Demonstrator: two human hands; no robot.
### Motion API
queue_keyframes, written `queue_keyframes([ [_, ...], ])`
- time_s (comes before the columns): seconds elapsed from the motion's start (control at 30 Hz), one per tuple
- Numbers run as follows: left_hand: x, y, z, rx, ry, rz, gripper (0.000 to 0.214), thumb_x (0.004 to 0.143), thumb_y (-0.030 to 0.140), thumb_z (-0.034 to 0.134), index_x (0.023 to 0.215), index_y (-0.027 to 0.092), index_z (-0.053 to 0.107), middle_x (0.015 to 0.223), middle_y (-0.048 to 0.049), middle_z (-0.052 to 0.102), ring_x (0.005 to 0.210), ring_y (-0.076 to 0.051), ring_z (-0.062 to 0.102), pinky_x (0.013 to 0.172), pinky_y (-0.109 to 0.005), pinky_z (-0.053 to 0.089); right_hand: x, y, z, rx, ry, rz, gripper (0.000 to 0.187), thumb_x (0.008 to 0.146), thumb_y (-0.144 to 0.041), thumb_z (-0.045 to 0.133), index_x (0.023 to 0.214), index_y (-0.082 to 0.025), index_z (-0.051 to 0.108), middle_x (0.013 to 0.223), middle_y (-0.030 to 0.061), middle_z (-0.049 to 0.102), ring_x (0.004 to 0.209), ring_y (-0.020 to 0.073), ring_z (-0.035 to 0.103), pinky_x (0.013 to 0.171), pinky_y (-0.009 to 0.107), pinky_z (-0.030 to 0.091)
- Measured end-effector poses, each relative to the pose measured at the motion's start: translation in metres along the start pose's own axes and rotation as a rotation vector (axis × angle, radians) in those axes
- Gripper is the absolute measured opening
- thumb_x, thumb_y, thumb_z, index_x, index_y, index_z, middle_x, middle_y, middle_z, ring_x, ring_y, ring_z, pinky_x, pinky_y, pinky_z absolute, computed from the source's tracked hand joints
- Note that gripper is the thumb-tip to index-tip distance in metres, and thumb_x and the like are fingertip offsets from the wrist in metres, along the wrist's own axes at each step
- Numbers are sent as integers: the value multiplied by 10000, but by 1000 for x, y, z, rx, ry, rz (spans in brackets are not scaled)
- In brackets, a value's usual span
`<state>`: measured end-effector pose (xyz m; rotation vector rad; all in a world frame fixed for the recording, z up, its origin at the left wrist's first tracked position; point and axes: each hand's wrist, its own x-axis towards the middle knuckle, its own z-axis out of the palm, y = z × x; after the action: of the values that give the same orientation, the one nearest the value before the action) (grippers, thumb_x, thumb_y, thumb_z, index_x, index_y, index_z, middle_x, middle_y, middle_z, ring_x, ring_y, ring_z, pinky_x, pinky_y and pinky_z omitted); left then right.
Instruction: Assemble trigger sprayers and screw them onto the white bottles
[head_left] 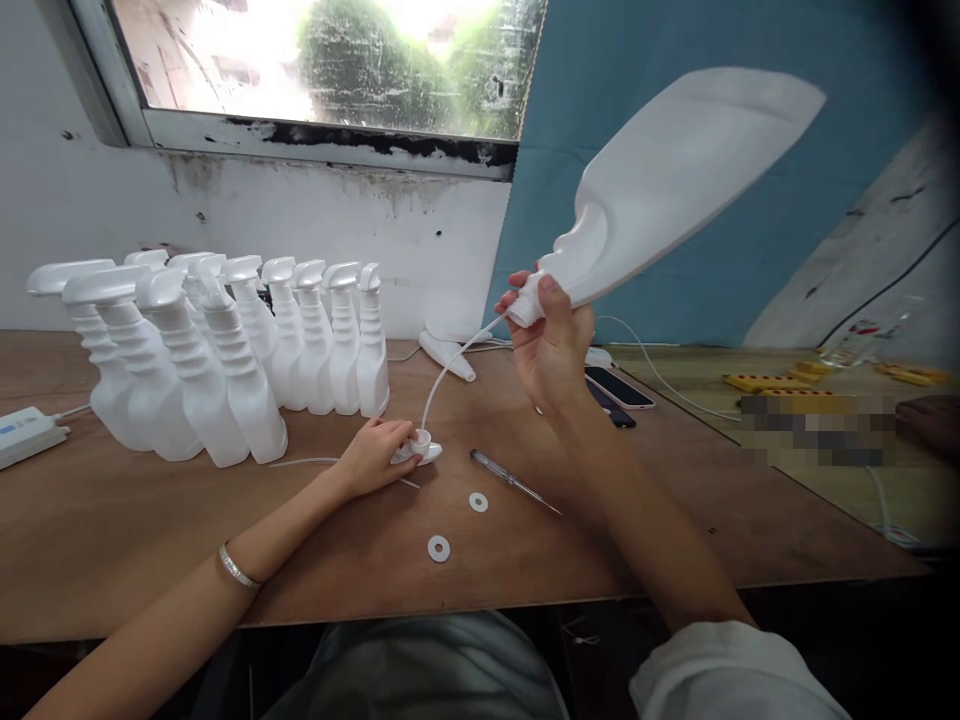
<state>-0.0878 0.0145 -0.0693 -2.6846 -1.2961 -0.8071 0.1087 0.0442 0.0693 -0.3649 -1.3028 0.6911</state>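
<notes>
My right hand [551, 340] is closed round the neck of a white plastic bottle [675, 170], raised and tilted so its mouth points down to the left. A thin white dip tube [450, 365] curves from the bottle's mouth to a white spray head [429, 452] on the table. Around that spray head's collar, the fingers of my left hand [379, 455] are closed. Two white ring washers [478, 502] and a clear-handled screwdriver [514, 480] lie on the brown table just right of it.
Several assembled white spray bottles [180, 370] stand at the left. A power strip [30, 437] lies at the far left edge. Phones [619, 387] and a white cable lie behind my right forearm. At the far right is another person's hand [930, 425].
</notes>
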Motion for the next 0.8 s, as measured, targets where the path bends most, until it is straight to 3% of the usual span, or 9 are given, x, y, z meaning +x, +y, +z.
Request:
queue_keyframes([
  [0.43, 0, 2, -1, 5, -2, 1, 136, 775, 325, 487, 805, 192, 495, 769, -14, 612, 724, -155, 567, 717, -285, 372, -14, -5, 12, -24, -15, -60, 280, 743, -479, 527, 917, -260, 519, 954, -4, 537, 918, 132, 581, 559, 177, 552],
  [0.63, 0, 0, 1, 8, -13, -5, 136, 773, 320, 494, 814, 191, 494, 781, -10, 613, 729, -160, 565, 718, -292, 367, -15, 0, 14, 16, -14, -21, 246, 736, -423, 558, 903, -246, 523, 956, -7, 549, 861, 119, 591, 561, 180, 549],
  [0.8, 0, 2, 0, 5, -10, -4, 120, 774, 305, 495, 816, 192, 491, 804, -8, 617, 766, -164, 574, 729, -293, 369, -26, 17, 12, 47, -123, 114, 209, 712, -344, 608, 866, -220, 539, 919, -6, 582, 761, 114, 608, 606, 242, 558],
])
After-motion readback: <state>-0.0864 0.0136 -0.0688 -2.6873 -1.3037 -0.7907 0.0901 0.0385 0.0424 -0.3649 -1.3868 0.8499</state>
